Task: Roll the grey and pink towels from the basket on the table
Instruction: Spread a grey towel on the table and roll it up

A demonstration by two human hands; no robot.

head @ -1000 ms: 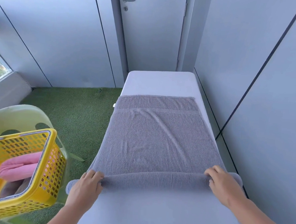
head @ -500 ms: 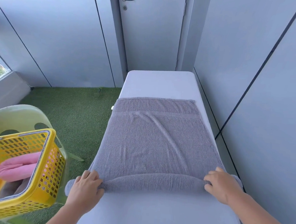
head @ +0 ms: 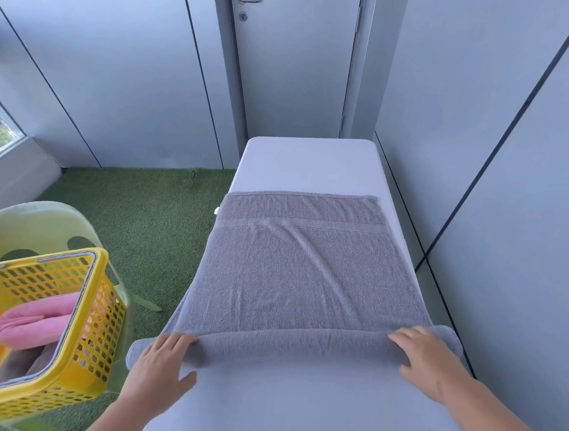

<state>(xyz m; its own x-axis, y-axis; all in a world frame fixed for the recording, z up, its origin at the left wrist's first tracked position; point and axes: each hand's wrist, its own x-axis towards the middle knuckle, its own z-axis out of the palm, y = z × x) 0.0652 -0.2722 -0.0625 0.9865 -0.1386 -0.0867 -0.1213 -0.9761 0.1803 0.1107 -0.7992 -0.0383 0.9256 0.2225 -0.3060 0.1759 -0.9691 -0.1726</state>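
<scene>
Now roll thicker than second ago, flat part of grey towel [head: 302, 277] shorter. Left hand [head: 160, 365] and right hand [head: 426, 358], fingers spread flat on roll, frame bottom. One table [head: 308, 163]; one yellow basket [head: 96, 316] lower left, one pink towel [head: 38, 324] inside.

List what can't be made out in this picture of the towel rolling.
All in the head view:
- yellow basket: left side cut off by the frame; its wall hides most of the pink towel.
- Dark cloth under it: too shadowed to identify.
- grey towel: the roll's turns are wound inside.
- Left hand, right hand: palms hidden, pressed on the roll.
</scene>
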